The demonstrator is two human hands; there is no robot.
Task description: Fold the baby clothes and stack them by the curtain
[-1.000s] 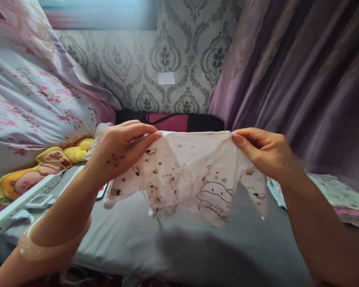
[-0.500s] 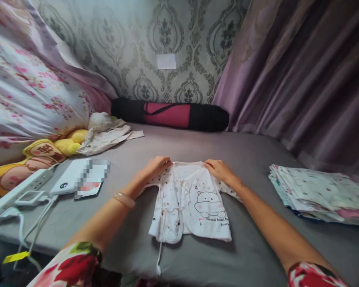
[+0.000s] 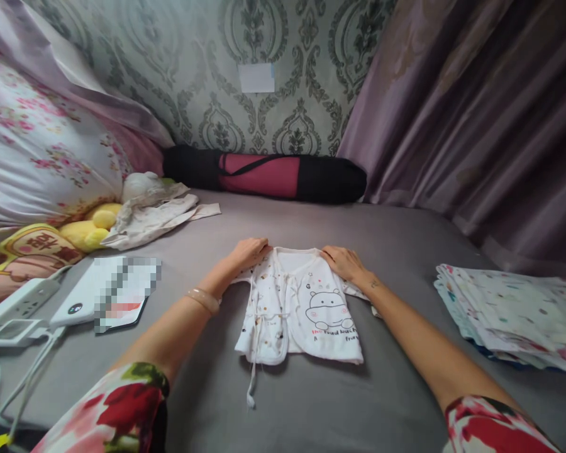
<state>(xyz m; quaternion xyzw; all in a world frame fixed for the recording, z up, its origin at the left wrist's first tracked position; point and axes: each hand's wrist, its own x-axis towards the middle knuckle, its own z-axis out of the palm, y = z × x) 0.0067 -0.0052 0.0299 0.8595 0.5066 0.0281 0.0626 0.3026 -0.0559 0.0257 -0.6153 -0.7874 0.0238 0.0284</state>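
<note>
A white baby shirt point(image 3: 327, 302) lies front up on the grey sheet, printed with a hippo outline and small dark figures. One tie string hangs from its lower left edge. At the shoulder on the left of the neckline, my left hand point(image 3: 249, 253) is closed on the cloth, a pale bangle point(image 3: 204, 299) round the wrist. My right hand point(image 3: 345, 263) grips the opposite shoulder, fingers curled over the fabric near the collar. Both forearms partly cover the sleeves, and my fingertips are mostly hidden.
On the right lies a stack of folded printed cloths point(image 3: 514, 308). A power bank point(image 3: 87, 296), a power strip point(image 3: 23, 302) with cables, yellow plush toys point(image 3: 82, 233) and a crumpled pale garment point(image 3: 155, 217) are at left. A black and pink roll bag point(image 3: 259, 175) rests against the wall.
The view has shifted slightly. Both hands keep their hold on the shirt's shoulders, and the shirt remains spread out, its hem and string a little higher in view.
</note>
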